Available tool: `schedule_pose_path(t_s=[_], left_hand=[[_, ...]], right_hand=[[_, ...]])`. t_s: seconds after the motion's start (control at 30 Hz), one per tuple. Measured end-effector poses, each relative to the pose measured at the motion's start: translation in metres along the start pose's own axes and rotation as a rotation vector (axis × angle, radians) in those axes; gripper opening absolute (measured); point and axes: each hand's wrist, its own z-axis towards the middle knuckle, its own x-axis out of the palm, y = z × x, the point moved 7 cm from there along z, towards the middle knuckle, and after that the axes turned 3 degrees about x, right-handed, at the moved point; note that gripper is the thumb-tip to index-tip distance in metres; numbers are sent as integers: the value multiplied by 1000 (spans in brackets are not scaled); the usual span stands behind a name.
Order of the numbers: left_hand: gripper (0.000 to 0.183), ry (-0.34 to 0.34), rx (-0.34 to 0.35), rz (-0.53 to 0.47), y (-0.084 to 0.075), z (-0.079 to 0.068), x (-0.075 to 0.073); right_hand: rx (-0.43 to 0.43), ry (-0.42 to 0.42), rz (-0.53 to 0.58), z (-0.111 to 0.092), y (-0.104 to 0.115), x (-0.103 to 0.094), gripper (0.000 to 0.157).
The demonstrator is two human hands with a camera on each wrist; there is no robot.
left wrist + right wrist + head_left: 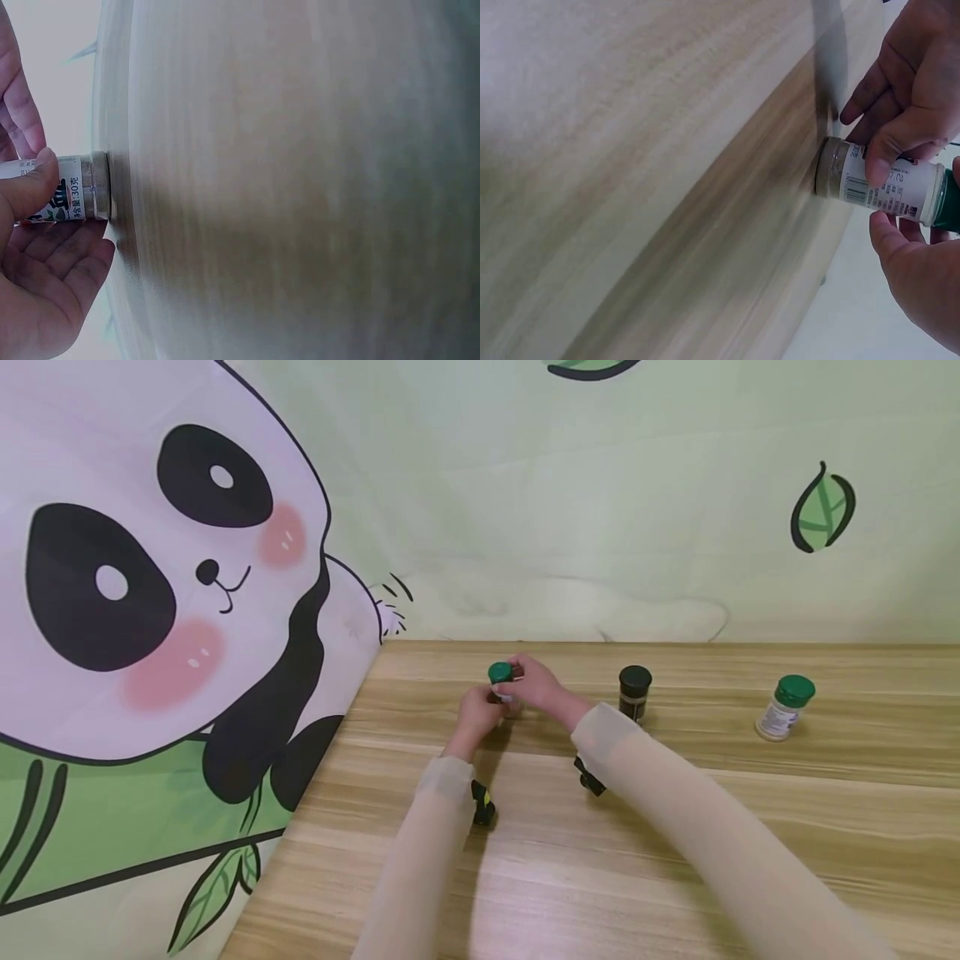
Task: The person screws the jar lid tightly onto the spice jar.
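Both hands are on a small spice jar point(500, 673) with a green cap and a white printed label, near the table's back left. My left hand point(478, 717) grips its lower body, the thumb point(37, 184) across the label and the fingers behind. My right hand point(542, 685) holds the upper part by the cap, partly hiding it. In the right wrist view the jar's label point(885, 184) and base show between the two hands. The base is at or just above the tabletop; I cannot tell whether it touches.
A black-capped jar point(634, 692) stands right of my hands, partly behind the right sleeve. Farther right is another green-capped jar point(786, 707) with pale contents. A wall cloth with a panda print point(247, 610) hangs behind and left of the wooden table point(675, 868).
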Motion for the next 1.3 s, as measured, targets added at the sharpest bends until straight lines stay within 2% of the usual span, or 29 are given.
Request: schedule_pose_path(t_s=[0.7, 0.9, 1.0, 1.07, 1.13, 1.23, 1.27, 1.3], left_hand=[[24, -7, -29, 1, 2, 0, -1], [23, -17, -16, 11, 1, -2, -2], [22, -11, -33, 4, 2, -1, -2], [22, 7, -55, -5, 8, 5, 1], [21, 1, -34, 4, 12, 8, 2], [8, -40, 76, -31, 54, 39, 21], [5, -59, 113, -31, 65, 47, 26], [5, -54, 118, -37, 70, 51, 28]], right_hand=[[26, -70, 30, -1, -5, 3, 52], [37, -106, 87, -2, -8, 7, 50], [42, -133, 107, -3, -8, 8, 51], [44, -150, 113, -3, -8, 8, 51], [45, -163, 111, -4, -9, 8, 52], [34, -160, 97, -4, -8, 8, 56], [29, -151, 95, -4, -8, 8, 58], [26, -139, 94, -3, -8, 8, 60]])
